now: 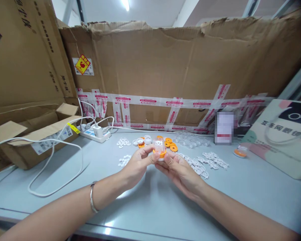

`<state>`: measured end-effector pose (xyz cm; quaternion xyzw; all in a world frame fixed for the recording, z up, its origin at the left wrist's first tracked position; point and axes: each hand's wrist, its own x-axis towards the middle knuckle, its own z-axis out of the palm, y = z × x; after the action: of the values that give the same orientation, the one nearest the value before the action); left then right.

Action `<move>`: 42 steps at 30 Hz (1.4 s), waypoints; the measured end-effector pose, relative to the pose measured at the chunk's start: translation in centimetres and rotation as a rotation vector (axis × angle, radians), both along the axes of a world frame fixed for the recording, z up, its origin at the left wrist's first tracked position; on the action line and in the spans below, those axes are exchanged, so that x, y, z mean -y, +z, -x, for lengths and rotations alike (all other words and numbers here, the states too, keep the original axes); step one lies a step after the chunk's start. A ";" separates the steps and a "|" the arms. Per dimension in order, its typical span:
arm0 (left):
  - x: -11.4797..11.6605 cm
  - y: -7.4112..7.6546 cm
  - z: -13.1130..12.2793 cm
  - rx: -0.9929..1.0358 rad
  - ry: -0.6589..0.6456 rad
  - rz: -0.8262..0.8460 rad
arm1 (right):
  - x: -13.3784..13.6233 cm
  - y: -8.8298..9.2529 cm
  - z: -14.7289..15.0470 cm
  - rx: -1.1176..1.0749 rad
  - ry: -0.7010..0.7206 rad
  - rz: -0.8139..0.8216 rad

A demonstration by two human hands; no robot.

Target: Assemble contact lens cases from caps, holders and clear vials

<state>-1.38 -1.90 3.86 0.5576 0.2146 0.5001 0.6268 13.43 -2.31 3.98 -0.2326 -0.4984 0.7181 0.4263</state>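
Between both hands, above the table, is a small clear plastic container with an orange ring and white base (pixel 160 153). My left hand (pixel 139 163) grips its left side with closed fingers. From the right, my right hand (pixel 178 168) closes on the same container, thumb near the orange ring. Something white shows inside the clear top. Behind it lie several orange rings (pixel 174 147) and white round caps (pixel 147 140). White flat lattice-like pieces (pixel 212 160) are spread to the right of my right hand. Small white discs (pixel 123 143) sit left of the caps.
Clear plastic cups (pixel 192 140) lie at the back. A finished-looking orange and clear container (pixel 240 152) stands at right, near a printed box (pixel 281 137) and a blurred upright panel (pixel 224 128). Left are a power strip (pixel 96 133), loose white cable (pixel 81 164) and open carton (pixel 40 134).
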 end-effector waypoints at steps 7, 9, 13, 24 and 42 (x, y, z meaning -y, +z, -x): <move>0.4 0.6 0.1 0.027 -0.071 0.089 | -0.2 -0.3 -0.1 -0.062 0.030 0.114; 0.4 0.6 0.0 0.003 -0.039 0.066 | -0.2 -0.3 -0.1 -0.075 0.025 0.095; 0.3 0.3 -0.1 -0.041 0.045 0.009 | 0.0 -0.2 0.2 -0.085 -0.045 0.071; 0.7 0.2 -0.5 0.017 0.067 0.002 | 0.5 -0.3 0.7 -0.144 -0.059 0.111; 0.2 0.3 0.1 0.049 -0.025 0.179 | 0.6 -0.7 0.6 -0.120 -0.024 0.134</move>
<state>-1.46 -2.08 4.12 0.4895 0.2365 0.4846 0.6854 12.80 -2.91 3.28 -0.2232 -0.4200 0.7573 0.4476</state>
